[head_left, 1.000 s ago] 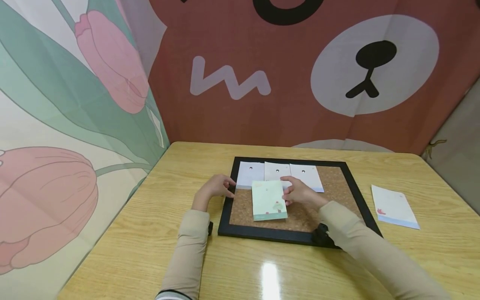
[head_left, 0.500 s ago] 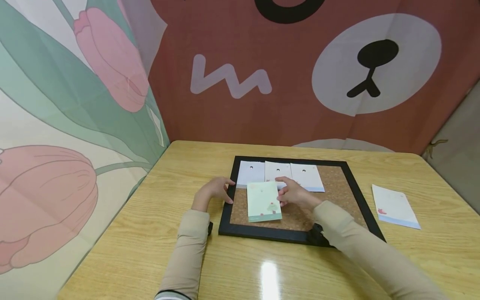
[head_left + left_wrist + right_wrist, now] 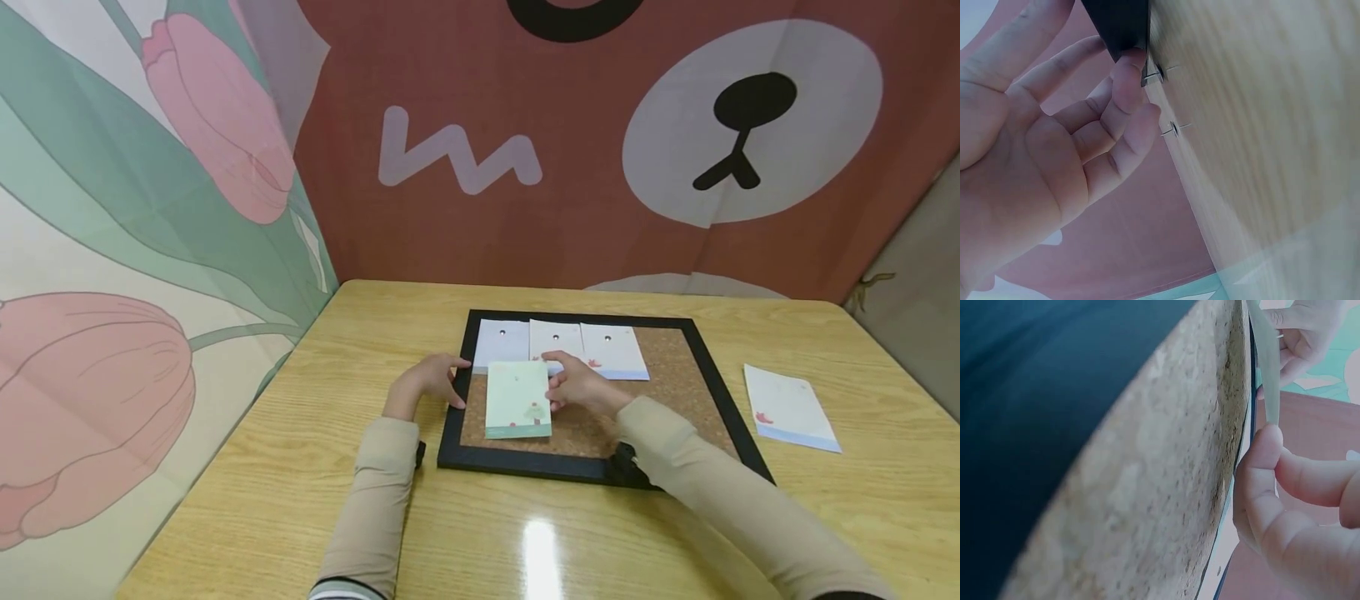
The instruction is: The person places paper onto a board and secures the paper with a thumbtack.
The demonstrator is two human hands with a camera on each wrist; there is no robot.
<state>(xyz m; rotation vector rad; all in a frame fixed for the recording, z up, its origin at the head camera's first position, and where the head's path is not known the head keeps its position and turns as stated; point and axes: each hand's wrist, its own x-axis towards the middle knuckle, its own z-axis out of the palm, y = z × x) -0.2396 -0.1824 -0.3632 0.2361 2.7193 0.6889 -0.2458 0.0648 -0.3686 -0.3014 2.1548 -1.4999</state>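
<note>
My right hand (image 3: 581,385) pinches the right edge of a pale green sheet of note paper (image 3: 517,400). In the right wrist view the thumb and fingers grip this sheet (image 3: 1267,362), seen edge-on and raised off the cork. The sheet covers part of the lower left of a black-framed cork board (image 3: 570,471). My left hand (image 3: 432,382) rests its fingertips on the board's left side. In the left wrist view its loosely bent fingers lie against the black frame (image 3: 1124,25); two small metal pins (image 3: 1174,128) show near those fingertips.
Along the board's top, three pale notes lie in a row, a left one (image 3: 498,350), a middle one (image 3: 551,333) and a right one (image 3: 615,354), each bearing a silver tack. Another white note (image 3: 791,408) lies on the wooden table (image 3: 300,417) to the right.
My right hand has carried the green sheet leftward over the board, turning it straighter. The left hand stays at the frame, its thumb shifted slightly lower.
</note>
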